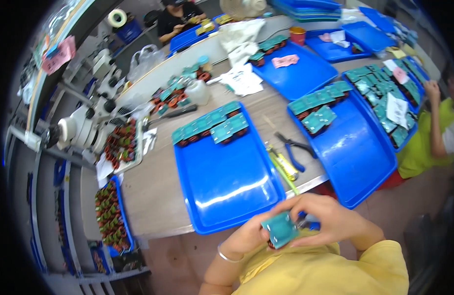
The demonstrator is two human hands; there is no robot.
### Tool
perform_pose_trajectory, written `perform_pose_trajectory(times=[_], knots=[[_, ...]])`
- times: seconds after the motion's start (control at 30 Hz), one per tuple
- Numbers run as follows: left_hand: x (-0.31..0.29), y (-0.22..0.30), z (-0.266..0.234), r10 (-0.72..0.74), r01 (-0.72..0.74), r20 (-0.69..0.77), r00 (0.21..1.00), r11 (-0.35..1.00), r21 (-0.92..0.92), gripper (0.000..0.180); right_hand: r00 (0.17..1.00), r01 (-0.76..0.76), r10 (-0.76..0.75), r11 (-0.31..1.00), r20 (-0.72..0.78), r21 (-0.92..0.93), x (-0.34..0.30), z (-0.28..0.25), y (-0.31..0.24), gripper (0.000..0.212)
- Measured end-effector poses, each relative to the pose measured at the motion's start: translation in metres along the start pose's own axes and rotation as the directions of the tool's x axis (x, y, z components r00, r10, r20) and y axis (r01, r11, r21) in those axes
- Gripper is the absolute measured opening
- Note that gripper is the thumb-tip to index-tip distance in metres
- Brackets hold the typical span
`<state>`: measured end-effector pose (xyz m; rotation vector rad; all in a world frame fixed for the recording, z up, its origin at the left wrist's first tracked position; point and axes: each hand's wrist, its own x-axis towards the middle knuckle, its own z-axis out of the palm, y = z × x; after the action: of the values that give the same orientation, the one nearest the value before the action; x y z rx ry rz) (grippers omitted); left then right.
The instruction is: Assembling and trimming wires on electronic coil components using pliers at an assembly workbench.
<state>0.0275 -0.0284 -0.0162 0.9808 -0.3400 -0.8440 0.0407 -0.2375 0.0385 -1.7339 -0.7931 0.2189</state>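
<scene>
Close in front of my yellow shirt, my left hand [252,235] is closed on a square teal circuit board [280,229] with reddish-brown parts at its lower edge. My right hand [332,212] is closed round a blue-handled metal tool [313,225], its exact kind partly hidden by the fingers. The tool's metal end is beside the board, and my right fingertips reach the board's edge. Just beyond my hands lies a blue tray [227,182] with several similar boards [207,123] in rows at its far end.
Blue-handled pliers [293,151] and a yellow-green knife [284,166] lie between that tray and another blue tray [357,157] of boards. Microscopes [82,128] stand at left. A person in bright green [428,132] is at right; another person [180,19] works at the back.
</scene>
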Motion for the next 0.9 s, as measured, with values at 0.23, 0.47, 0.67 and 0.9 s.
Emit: perform_pose_trajectory(times=[0.23, 0.47, 0.67, 0.9], knots=[[0.025, 0.014, -0.006, 0.147, -0.071, -0.234, 0.961, 0.95, 0.303, 0.058, 0.92, -0.261, 0.198, 0.954, -0.339, -0.151, -0.017, -0.048, 0.003, 0.035], [0.031, 0.046, -0.102, 0.573, 0.222, -0.518, 0.635, 0.507, 0.833, 0.051, 0.825, -0.386, -0.02, 0.71, -0.565, -0.589, -0.023, -0.167, 0.082, 0.045], [0.058, 0.042, -0.165, 0.652, 0.45, -0.536, 0.536, 0.316, 0.835, 0.063, 0.89, -0.405, 0.161, 0.711, -0.427, -0.575, -0.003, -0.185, 0.127, 0.045], [0.087, 0.032, -0.183, 0.831, 0.357, -0.355, 0.429, 0.205, 0.911, 0.051, 0.909, -0.273, 0.005, 0.764, -0.417, -0.585, -0.005, -0.183, 0.141, 0.03]])
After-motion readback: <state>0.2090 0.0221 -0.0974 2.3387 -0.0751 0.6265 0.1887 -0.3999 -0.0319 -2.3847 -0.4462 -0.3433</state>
